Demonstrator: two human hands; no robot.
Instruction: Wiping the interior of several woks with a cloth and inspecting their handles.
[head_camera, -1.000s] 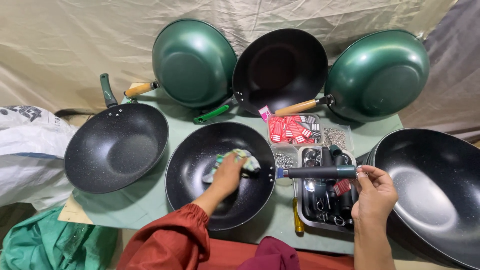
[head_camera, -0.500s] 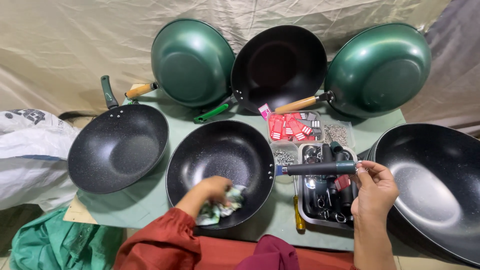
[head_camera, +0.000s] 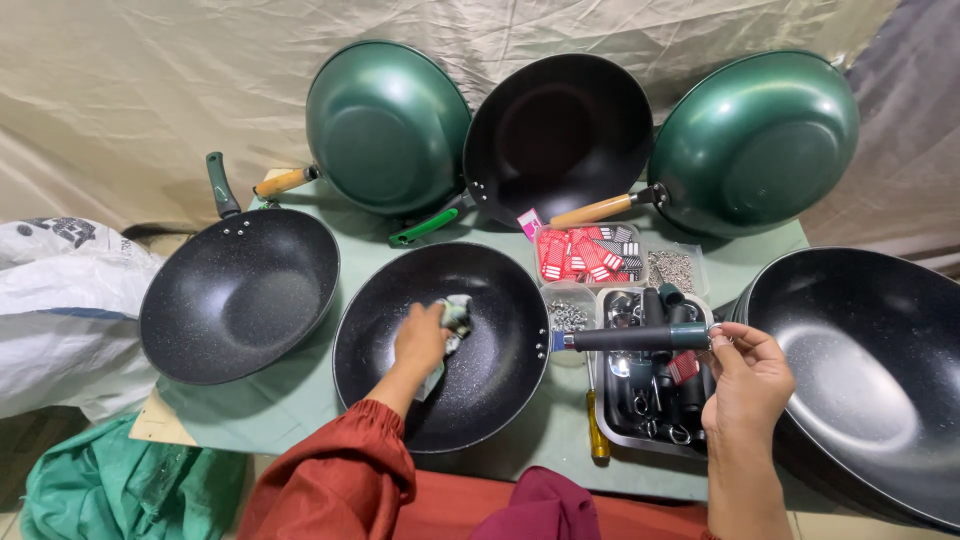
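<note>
At the centre of the frame our left hand (head_camera: 420, 340) presses a crumpled cloth (head_camera: 455, 318) inside the speckled black wok (head_camera: 445, 345) on the bench (head_camera: 300, 395), fingers closed on it; half a second ago the cloth sat at the near rim, now mid-bowl, so wiping continues; our right hand (head_camera: 745, 385) grips the wok's dark handle (head_camera: 635, 338) at centre right, fingers closed.

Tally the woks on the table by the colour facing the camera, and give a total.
Black inside showing: 4, namely the left wok, the middle wok being wiped, the leaning back wok and the right wok.
Green underside showing: 2, namely the back-left wok and the back-right wok.
Total: 6 woks.
</note>
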